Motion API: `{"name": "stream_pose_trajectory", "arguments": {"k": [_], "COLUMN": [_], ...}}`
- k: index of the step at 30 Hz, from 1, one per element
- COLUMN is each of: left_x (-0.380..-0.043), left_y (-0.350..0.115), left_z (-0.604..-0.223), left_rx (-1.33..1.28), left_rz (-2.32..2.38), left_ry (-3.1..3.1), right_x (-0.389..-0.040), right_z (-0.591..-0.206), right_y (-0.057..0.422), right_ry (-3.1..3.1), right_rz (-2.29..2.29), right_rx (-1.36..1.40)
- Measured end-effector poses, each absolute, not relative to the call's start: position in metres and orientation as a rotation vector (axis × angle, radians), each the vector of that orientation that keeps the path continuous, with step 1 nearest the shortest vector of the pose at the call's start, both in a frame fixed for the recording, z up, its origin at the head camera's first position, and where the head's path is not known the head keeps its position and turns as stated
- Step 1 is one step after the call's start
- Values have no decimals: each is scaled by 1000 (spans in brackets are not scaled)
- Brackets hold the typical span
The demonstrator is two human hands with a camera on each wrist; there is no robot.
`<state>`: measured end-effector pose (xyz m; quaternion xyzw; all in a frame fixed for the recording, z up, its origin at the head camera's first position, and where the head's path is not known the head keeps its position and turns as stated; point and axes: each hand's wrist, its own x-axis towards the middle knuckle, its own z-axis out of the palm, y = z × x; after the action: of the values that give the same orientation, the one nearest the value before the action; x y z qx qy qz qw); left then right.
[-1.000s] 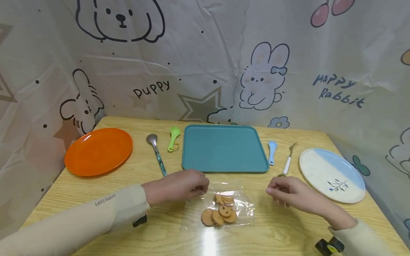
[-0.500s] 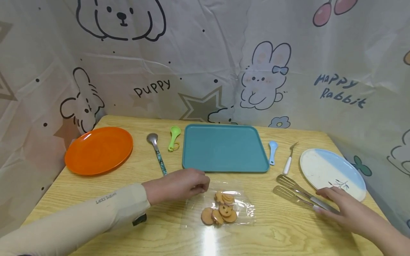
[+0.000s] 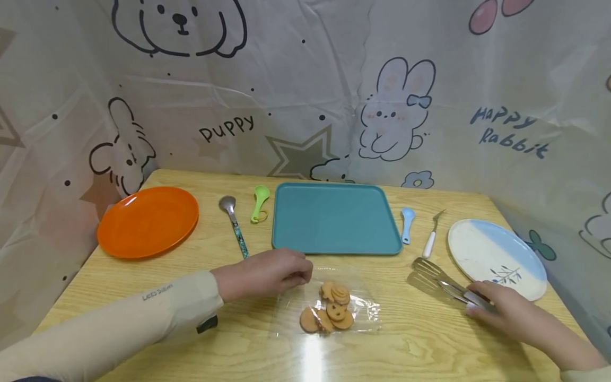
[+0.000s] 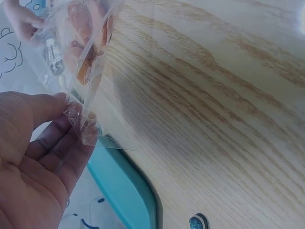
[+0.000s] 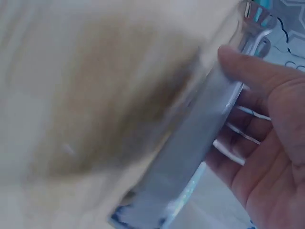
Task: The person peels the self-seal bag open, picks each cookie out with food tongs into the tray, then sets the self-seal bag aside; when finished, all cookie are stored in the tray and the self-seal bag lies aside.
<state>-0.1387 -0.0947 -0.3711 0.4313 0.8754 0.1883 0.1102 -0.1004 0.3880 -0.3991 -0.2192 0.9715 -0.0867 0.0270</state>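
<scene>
My left hand [image 3: 269,273] pinches the edge of a clear plastic bag [image 3: 363,315] between thumb and fingers, as the left wrist view [image 4: 43,138] shows. Several round brown cookies [image 3: 337,311] are inside the bag, some with a face pattern. With thumb on one side and fingers on the other, my right hand [image 3: 517,315] grips metal tongs [image 3: 441,276] by their arms. Their slotted heads point toward the back left, one over the other in the head view. In the right wrist view the wide arm of the tongs [image 5: 190,136] lies across the palm side.
A teal tray [image 3: 336,218] lies behind the bag. To its left are a green measuring spoon [image 3: 260,200], a long spoon [image 3: 235,225] and an orange plate [image 3: 149,222]. At right are a blue spoon [image 3: 407,224], a white-handled fork [image 3: 430,241] and a white-and-blue plate [image 3: 477,254].
My right hand has moved right, from beside the bag to the tongs, and now holds them with their two heads closer together. My left hand stays at the bag.
</scene>
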Motion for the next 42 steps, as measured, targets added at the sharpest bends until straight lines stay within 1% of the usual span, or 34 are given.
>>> {"name": "stream_pose_trajectory", "arguments": {"k": [2, 7, 9, 13, 16, 22, 29, 36, 42], "left_x": [-139, -140, -140, -140, -140, -139, -139, -138, -139], "left_y": [-94, -94, -95, -95, -95, -95, -94, -93, -93], "left_z": [-371, -371, -371, -372, -372, -370, -368, -367, -367], "left_rx": [1269, 1254, 1249, 1252, 1255, 1258, 1267, 1284, 1277], "left_rz": [556, 559, 557, 565, 570, 555, 530, 536, 528], "left_ry": [2568, 2567, 2568, 2570, 2567, 2576, 2583, 2578, 2575], "right_x": [-102, -108, -110, -117, -124, -132, -136, -141, -145], "right_z": [-392, -370, -363, -353, -344, -339, -348, -362, -372], "right_y": [390, 395, 397, 396, 388, 363, 335, 320, 313], "right_ry": [2972, 2846, 2754, 2377, 2085, 1940, 1936, 1938, 1901], "right_rz": [-370, -578, -700, -1010, -1128, -1086, -984, -931, -953], "right_rx": [-680, -582, -593, -697, -727, -761, -765, -686, -712]}}
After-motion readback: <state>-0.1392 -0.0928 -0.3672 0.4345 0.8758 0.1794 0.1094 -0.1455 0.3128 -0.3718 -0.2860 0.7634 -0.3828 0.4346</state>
